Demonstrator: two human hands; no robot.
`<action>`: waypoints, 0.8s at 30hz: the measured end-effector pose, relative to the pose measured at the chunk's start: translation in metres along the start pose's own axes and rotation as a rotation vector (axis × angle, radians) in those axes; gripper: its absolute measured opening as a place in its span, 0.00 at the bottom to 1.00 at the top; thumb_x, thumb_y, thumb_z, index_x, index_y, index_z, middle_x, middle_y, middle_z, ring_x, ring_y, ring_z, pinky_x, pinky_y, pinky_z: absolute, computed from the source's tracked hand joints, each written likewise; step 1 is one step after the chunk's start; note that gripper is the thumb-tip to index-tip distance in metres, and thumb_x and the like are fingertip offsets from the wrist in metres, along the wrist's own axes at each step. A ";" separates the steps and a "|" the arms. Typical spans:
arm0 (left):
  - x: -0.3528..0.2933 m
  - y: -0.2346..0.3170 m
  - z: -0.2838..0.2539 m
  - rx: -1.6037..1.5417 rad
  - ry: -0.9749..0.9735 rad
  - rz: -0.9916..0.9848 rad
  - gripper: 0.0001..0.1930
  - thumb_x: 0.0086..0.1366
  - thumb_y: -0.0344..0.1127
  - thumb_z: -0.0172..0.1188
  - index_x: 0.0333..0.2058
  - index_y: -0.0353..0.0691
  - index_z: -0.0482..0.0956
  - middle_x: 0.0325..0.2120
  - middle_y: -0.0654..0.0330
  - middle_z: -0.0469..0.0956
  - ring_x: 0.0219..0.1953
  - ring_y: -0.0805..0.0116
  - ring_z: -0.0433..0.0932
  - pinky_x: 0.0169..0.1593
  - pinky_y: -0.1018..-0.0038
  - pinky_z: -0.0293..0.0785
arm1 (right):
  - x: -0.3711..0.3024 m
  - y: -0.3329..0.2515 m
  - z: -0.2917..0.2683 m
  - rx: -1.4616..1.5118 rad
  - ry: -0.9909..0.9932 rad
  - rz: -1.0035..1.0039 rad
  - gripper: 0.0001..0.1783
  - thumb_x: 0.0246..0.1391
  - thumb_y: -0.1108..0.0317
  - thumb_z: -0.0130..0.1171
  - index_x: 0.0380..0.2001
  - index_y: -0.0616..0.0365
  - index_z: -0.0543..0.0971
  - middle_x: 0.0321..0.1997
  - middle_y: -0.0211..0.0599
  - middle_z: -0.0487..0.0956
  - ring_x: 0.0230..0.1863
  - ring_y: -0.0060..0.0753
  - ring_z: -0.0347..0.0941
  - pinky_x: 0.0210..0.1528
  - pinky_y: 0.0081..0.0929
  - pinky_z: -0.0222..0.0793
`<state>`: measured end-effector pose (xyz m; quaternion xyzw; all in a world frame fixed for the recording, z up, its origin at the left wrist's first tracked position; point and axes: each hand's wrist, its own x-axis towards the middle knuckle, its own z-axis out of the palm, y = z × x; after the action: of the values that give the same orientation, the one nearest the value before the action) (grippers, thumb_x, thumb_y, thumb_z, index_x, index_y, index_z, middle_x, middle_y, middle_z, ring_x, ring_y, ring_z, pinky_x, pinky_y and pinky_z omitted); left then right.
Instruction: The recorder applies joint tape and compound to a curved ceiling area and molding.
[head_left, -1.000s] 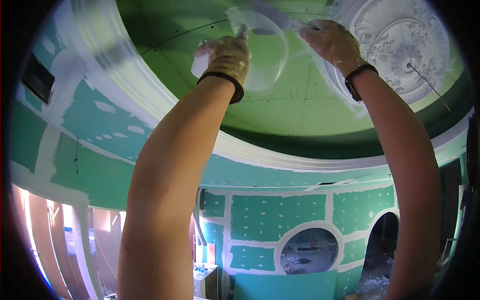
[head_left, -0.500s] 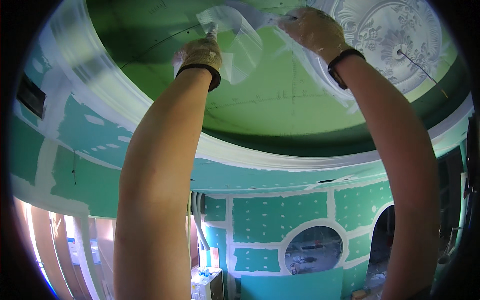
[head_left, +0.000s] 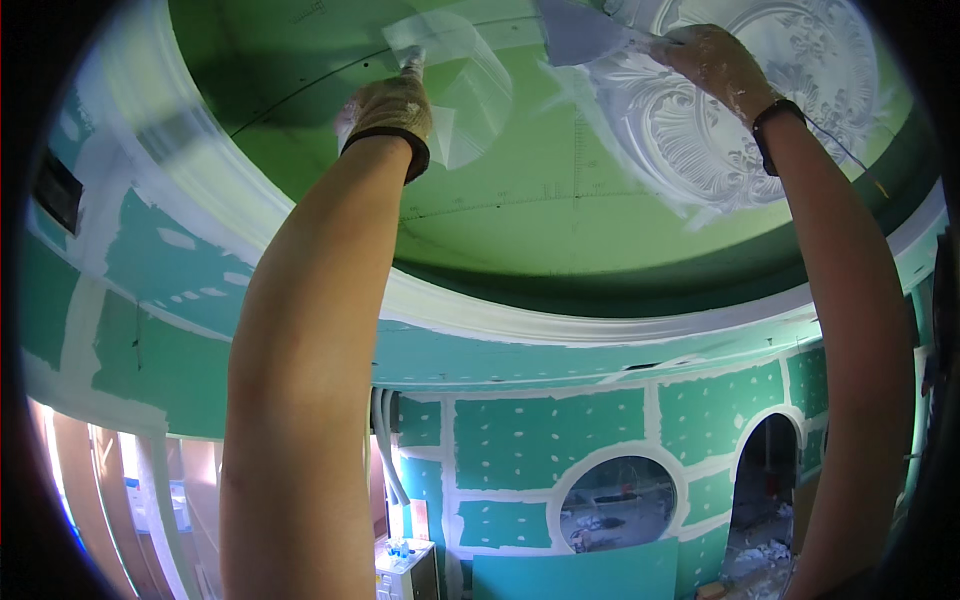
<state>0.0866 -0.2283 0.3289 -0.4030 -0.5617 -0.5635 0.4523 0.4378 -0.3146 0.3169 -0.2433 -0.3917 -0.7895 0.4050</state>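
Note:
Both arms are raised to a green ceiling panel (head_left: 540, 215). My left hand (head_left: 388, 108), smeared with white, has its index finger stretched up onto the end of a translucent strip of tape (head_left: 492, 75). The rest of the strip loops down and back to the curled fingers, which are partly hidden from view. In my right hand (head_left: 718, 68) is the handle of a wide putty knife (head_left: 585, 32). Its blade lies close to the ceiling, beside the white ornate ceiling medallion (head_left: 760, 110). A dark curved seam (head_left: 300, 95) runs across the panel toward the tape.
A white curved cornice (head_left: 560, 325) rings the recessed ceiling. A wire (head_left: 850, 155) hangs from the medallion. Below are green board walls with white-filled joints (head_left: 550, 425), a round opening (head_left: 618, 503), an arched doorway (head_left: 765, 490) and a white cabinet (head_left: 408, 568).
My right hand and the putty knife have moved right, away from the tape, uncovering more of the seam. My left hand stays at the tape, its finger still on the end.

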 end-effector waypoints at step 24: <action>0.011 -0.008 0.004 -0.106 0.021 -0.002 0.28 0.78 0.57 0.34 0.74 0.65 0.53 0.62 0.52 0.73 0.62 0.51 0.75 0.64 0.51 0.71 | -0.012 -0.046 0.012 0.480 0.027 0.318 0.23 0.60 0.47 0.58 0.41 0.57 0.83 0.32 0.43 0.81 0.34 0.39 0.77 0.46 0.37 0.74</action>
<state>0.0759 -0.2252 0.3376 -0.4199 -0.5267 -0.5970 0.4357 0.4067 -0.2825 0.2962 -0.1883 -0.5190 -0.6039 0.5749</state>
